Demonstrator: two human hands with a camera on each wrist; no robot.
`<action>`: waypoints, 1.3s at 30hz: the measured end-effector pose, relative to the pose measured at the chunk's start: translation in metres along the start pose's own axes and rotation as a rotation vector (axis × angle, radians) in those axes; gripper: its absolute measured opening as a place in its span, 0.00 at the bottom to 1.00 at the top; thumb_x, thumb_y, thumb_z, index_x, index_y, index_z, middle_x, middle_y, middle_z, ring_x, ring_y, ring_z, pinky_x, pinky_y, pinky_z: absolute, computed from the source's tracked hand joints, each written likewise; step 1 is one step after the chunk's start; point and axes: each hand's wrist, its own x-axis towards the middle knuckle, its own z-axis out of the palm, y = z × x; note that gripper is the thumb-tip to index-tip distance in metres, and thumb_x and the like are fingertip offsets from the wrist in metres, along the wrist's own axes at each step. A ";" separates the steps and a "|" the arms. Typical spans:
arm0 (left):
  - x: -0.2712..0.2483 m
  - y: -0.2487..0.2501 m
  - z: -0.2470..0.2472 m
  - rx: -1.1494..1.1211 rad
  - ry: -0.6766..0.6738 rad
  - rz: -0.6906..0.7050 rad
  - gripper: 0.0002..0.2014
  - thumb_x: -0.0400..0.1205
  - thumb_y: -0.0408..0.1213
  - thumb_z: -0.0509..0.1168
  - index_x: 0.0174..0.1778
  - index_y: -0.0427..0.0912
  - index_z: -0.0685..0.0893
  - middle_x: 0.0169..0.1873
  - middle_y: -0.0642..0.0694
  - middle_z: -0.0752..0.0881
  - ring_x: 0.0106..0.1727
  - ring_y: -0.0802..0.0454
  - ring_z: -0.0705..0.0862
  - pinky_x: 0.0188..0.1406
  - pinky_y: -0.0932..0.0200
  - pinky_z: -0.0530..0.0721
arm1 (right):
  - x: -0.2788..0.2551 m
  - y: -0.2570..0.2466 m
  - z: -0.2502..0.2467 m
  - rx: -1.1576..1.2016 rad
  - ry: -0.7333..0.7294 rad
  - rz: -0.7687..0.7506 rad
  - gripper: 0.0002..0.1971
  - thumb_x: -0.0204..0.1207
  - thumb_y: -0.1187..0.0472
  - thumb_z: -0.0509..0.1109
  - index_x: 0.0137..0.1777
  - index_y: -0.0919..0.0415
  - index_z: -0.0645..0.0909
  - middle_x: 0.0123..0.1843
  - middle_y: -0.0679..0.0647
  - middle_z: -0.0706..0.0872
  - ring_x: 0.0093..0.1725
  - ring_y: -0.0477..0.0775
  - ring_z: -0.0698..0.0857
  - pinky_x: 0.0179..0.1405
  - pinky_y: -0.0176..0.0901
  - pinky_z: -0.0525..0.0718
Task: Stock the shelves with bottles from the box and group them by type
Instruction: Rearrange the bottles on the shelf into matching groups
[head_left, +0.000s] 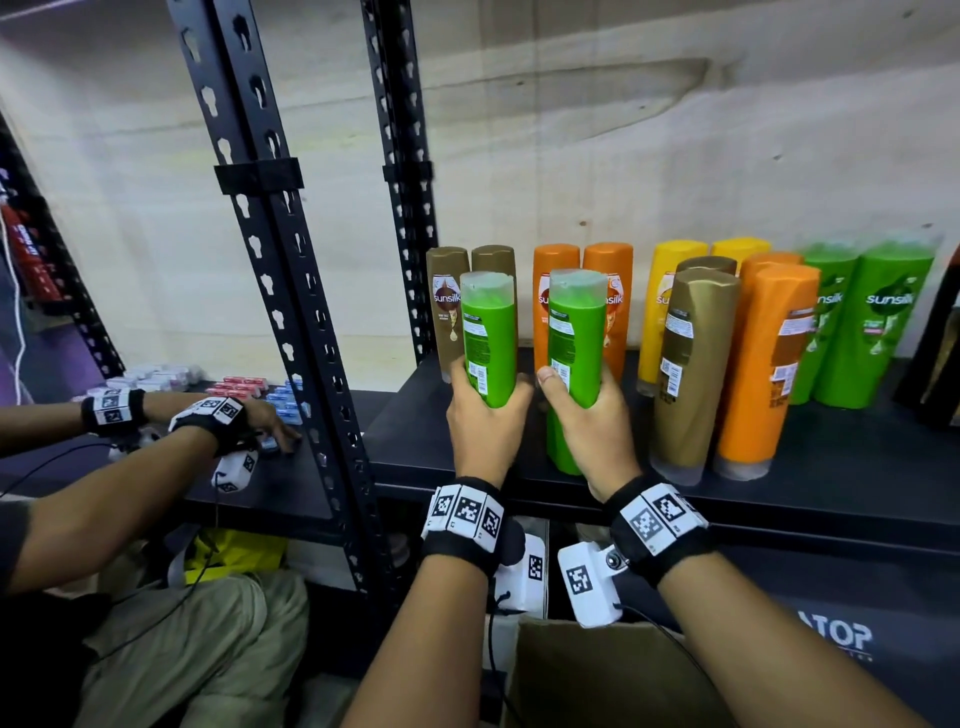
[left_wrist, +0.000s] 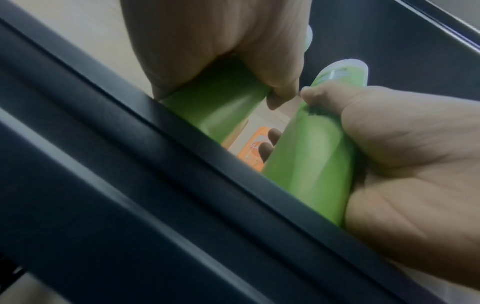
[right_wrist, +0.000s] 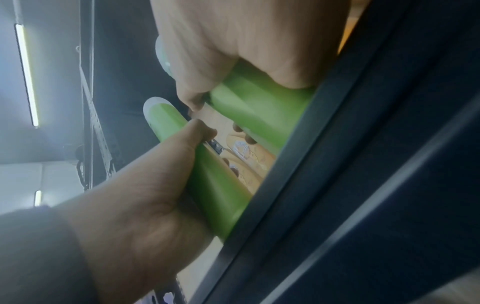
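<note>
My left hand (head_left: 483, 410) grips a green bottle (head_left: 488, 338) round its lower half, clear cap up, back label toward me. My right hand (head_left: 587, 415) grips a second green bottle (head_left: 576, 338) the same way; its lower end reaches down to the front edge of the black shelf (head_left: 779, 493). Both bottles stand upright side by side, in front of the brown bottles (head_left: 447, 312) and the orange bottles (head_left: 610, 270). In the left wrist view my left hand (left_wrist: 221, 51) wraps its green bottle (left_wrist: 215, 109). In the right wrist view my right hand (right_wrist: 246, 45) wraps its green bottle (right_wrist: 259, 107).
Farther right on the shelf stand yellow bottles (head_left: 670, 291), a brown one (head_left: 691, 374), an orange one (head_left: 763, 374) and two green ones (head_left: 888, 322). A cardboard box (head_left: 597, 675) sits below. A black upright (head_left: 291, 260) divides off another person's hands (head_left: 249, 415) among small packs.
</note>
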 end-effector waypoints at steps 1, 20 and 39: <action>-0.003 0.001 -0.001 -0.005 0.002 0.002 0.23 0.74 0.49 0.77 0.62 0.54 0.76 0.46 0.55 0.89 0.45 0.65 0.86 0.37 0.77 0.77 | -0.002 -0.002 -0.001 0.006 -0.010 -0.001 0.19 0.72 0.39 0.77 0.59 0.46 0.84 0.51 0.39 0.92 0.53 0.42 0.90 0.60 0.55 0.88; -0.099 0.052 0.022 -0.117 -0.091 0.108 0.22 0.71 0.51 0.76 0.60 0.59 0.78 0.44 0.62 0.90 0.44 0.66 0.89 0.38 0.74 0.81 | -0.040 -0.064 -0.090 0.082 -0.093 -0.155 0.24 0.76 0.35 0.73 0.65 0.48 0.83 0.60 0.42 0.91 0.62 0.43 0.88 0.64 0.41 0.84; -0.159 0.115 0.153 -0.294 -0.298 0.156 0.24 0.68 0.53 0.74 0.59 0.53 0.80 0.47 0.56 0.91 0.47 0.58 0.90 0.49 0.55 0.89 | -0.023 -0.059 -0.255 -0.121 0.180 -0.121 0.29 0.72 0.27 0.70 0.65 0.43 0.82 0.58 0.39 0.91 0.61 0.40 0.88 0.65 0.50 0.85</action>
